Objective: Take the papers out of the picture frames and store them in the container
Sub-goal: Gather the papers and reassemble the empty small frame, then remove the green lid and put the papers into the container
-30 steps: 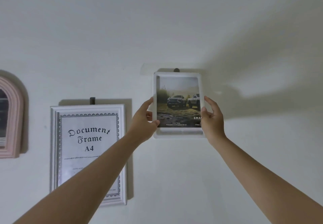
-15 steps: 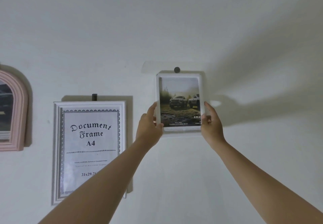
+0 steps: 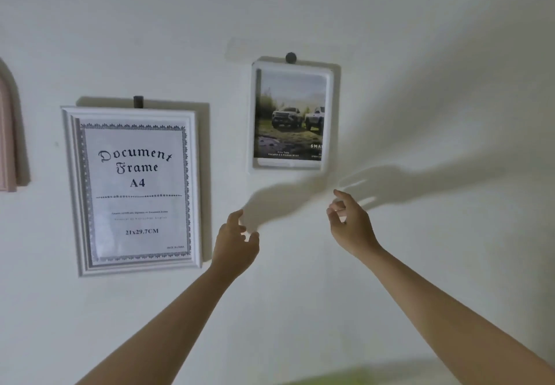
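Two picture frames hang on a white wall (image 3: 420, 54). The small white frame (image 3: 331, 114) hangs from a dark round peg (image 3: 291, 58) and holds a photo of two trucks (image 3: 289, 117). Lower and to its left, a larger white frame (image 3: 75, 192) holds a sheet printed "Document Frame A4" (image 3: 136, 192). A pink arched frame (image 3: 6, 141) shows at the left edge. Below the small frame, the left hand (image 3: 235, 243) and right hand (image 3: 351, 225) hang loosely curled, holding nothing, apart from it.

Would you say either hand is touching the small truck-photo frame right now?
Apart. The head view shows bare wall between the small frame and both the left hand and right hand below it.
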`<control>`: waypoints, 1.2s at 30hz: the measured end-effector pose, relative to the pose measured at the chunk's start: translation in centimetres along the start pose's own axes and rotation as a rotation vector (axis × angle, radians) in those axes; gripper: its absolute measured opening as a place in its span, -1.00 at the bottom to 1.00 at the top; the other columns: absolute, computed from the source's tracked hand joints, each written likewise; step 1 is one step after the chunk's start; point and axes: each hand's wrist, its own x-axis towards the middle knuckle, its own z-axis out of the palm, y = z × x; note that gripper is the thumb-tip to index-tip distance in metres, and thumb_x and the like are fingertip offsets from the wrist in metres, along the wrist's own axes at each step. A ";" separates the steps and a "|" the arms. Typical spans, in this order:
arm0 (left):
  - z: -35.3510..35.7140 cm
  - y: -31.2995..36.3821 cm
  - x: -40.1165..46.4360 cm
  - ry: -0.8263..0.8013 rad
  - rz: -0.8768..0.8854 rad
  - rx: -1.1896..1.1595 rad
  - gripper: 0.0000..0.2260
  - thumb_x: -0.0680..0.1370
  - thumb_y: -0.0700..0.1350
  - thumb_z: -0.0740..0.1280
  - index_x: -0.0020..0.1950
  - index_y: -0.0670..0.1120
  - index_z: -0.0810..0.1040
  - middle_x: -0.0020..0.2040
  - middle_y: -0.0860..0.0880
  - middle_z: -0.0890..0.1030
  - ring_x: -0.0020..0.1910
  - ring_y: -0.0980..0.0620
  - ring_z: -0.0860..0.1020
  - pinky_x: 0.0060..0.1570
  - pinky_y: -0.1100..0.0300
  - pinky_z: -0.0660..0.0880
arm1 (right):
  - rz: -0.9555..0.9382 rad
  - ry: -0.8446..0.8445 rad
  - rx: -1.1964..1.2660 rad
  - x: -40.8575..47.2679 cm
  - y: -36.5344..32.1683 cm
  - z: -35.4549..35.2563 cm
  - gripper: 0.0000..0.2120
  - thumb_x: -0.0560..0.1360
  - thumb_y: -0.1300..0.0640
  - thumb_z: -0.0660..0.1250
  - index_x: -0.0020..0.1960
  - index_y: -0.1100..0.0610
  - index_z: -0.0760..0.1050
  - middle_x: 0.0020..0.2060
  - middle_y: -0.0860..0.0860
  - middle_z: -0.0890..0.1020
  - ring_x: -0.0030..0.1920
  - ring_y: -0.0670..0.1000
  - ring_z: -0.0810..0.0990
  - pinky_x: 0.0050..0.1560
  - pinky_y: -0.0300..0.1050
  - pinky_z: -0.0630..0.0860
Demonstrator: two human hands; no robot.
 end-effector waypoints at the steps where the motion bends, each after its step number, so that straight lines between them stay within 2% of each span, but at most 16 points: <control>1: 0.6 -1.2 -1.4 -0.042 -0.055 0.005 -0.51 0.49 -0.11 0.33 0.39 -0.06 0.27 0.14 -0.10 0.51 -0.01 0.00 0.53 0.07 0.08 0.50 | 0.032 -0.045 -0.017 -1.5 0.9 0.2 -0.62 0.54 0.17 0.25 0.35 0.12 0.36 0.04 0.04 0.56 0.01 -0.01 0.58 -0.01 -0.25 0.35; 5: 3.2 -6.6 -8.0 -0.222 -0.257 0.015 -0.54 0.49 -0.10 0.34 0.36 -0.09 0.33 0.19 -0.14 0.51 0.11 -0.06 0.50 0.13 0.08 0.45 | 0.195 -0.249 -0.133 -9.1 5.6 0.7 -0.61 0.55 0.11 0.25 0.36 0.08 0.35 0.12 0.03 0.51 0.10 -0.01 0.54 0.05 -0.23 0.36; 8: 4.9 -10.9 -13.2 -0.346 -0.373 0.075 -0.54 0.49 -0.09 0.34 0.36 -0.12 0.33 0.22 -0.17 0.49 0.16 -0.07 0.49 0.14 0.09 0.43 | 0.370 -0.386 -0.240 -16.0 10.4 0.6 -0.60 0.55 0.07 0.24 0.37 0.08 0.33 0.21 0.08 0.47 0.17 0.03 0.50 0.16 -0.09 0.43; 13: 6.6 -16.7 -20.2 -0.485 -0.552 0.222 -0.52 0.47 -0.08 0.36 0.36 -0.13 0.35 0.26 -0.22 0.45 0.05 -0.12 0.55 0.04 0.14 0.45 | 0.596 -0.583 -0.460 -26.2 16.7 -0.8 -0.52 0.55 0.00 0.20 0.42 0.08 0.22 0.29 0.14 0.34 0.30 0.15 0.39 0.18 0.00 0.43; 17: 7.6 -20.2 -24.5 -0.612 -0.634 0.329 -0.46 0.45 -0.01 0.37 0.39 -0.06 0.32 0.29 -0.16 0.47 0.27 -0.15 0.43 0.26 -0.02 0.39 | 0.773 -0.666 -0.540 -30.9 19.8 -2.6 -0.43 0.55 -0.08 0.20 0.47 0.05 0.10 0.32 0.16 0.25 0.34 0.23 0.29 0.16 0.09 0.46; 19: 8.0 -20.7 -25.9 -0.635 -0.665 0.337 -0.45 0.46 -0.01 0.36 0.40 -0.06 0.30 0.29 -0.15 0.46 0.28 -0.17 0.42 0.26 -0.06 0.39 | 0.870 -0.670 -0.549 -32.6 20.8 -3.1 -0.41 0.53 -0.14 0.20 0.47 0.04 0.10 0.29 0.18 0.27 0.30 0.25 0.33 0.16 0.10 0.46; 22: 8.3 -20.6 -26.9 -0.625 -0.650 0.390 -0.44 0.46 0.01 0.34 0.42 -0.02 0.27 0.32 -0.20 0.39 0.29 -0.21 0.38 0.27 -0.09 0.37 | 0.953 -0.627 -0.435 -34.8 22.3 -3.0 -0.37 0.48 -0.23 0.17 0.44 0.03 0.14 0.25 0.17 0.39 0.21 0.22 0.45 0.14 0.14 0.50; 25: 8.3 -20.4 -27.0 -0.582 -0.645 0.380 -0.45 0.45 0.00 0.35 0.41 -0.03 0.29 0.32 -0.20 0.39 0.29 -0.21 0.38 0.28 -0.09 0.36 | 0.940 -0.532 -0.384 -35.6 21.8 -2.3 -0.41 0.53 -0.14 0.18 0.46 0.08 0.15 0.26 0.17 0.41 0.21 0.20 0.46 0.15 0.09 0.49; 29: 8.2 -20.5 -27.2 -0.536 -0.635 0.338 -0.47 0.46 -0.04 0.35 0.40 -0.07 0.32 0.33 -0.19 0.41 0.33 -0.19 0.35 0.31 -0.07 0.33 | 0.878 -0.447 -0.454 -36.1 20.4 -1.9 -0.47 0.56 -0.04 0.20 0.45 0.15 0.20 0.27 0.19 0.37 0.23 0.19 0.43 0.15 0.03 0.44; 36: 8.2 -20.3 -27.8 -0.491 -0.642 0.285 -0.47 0.47 -0.08 0.34 0.42 -0.07 0.29 0.35 -0.15 0.37 0.36 -0.20 0.29 0.32 -0.06 0.26 | 0.862 -0.380 -0.549 -35.9 19.5 -1.3 -0.50 0.54 -0.04 0.22 0.42 0.13 0.27 0.25 0.23 0.40 0.28 0.24 0.35 0.21 0.12 0.40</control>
